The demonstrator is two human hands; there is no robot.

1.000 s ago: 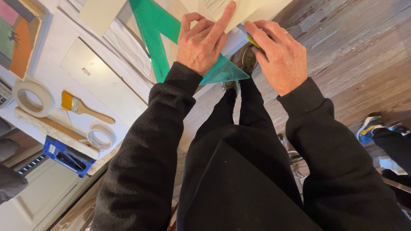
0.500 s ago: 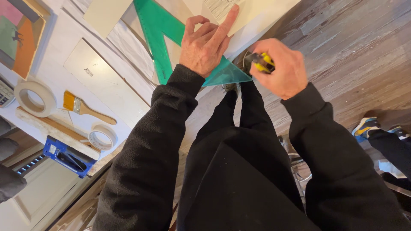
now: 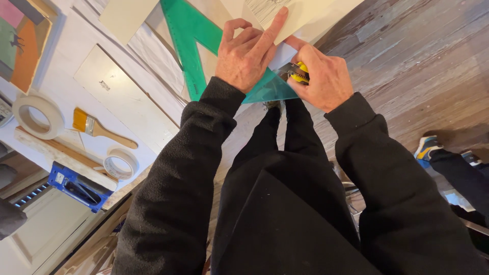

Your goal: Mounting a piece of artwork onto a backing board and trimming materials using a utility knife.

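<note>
At the edge of the white table (image 3: 127,109), one green transparent set square (image 3: 196,46) is pressed flat by the left hand (image 3: 244,56). The fingers of this hand are spread narrow and lie on the set square; the index finger (image 3: 272,28) is stretched out and reaches onto a cream sheet of paper (image 3: 300,15). Nothing is gripped by this hand, it only presses down.

Just beside it, the right hand (image 3: 326,76) is closed around one yellow and black utility knife (image 3: 298,74), which is held against the lower right edge of the set square, near its corner. The blade itself cannot be seen clearly.

Further left on the table, two rolls of tape are counted: one large roll of tape (image 3: 36,116) and one smaller roll of tape (image 3: 121,164). Between them one paintbrush (image 3: 99,130) with a wooden handle is laid. One blue clamp (image 3: 76,186) is fixed at the table edge below. One painting (image 3: 23,43) in orange and green is seen at the upper left corner, and one pale card (image 3: 127,15) at the top.

On the wooden floor (image 3: 407,66), at the right, one shoe of another person (image 3: 428,146) is visible.
</note>
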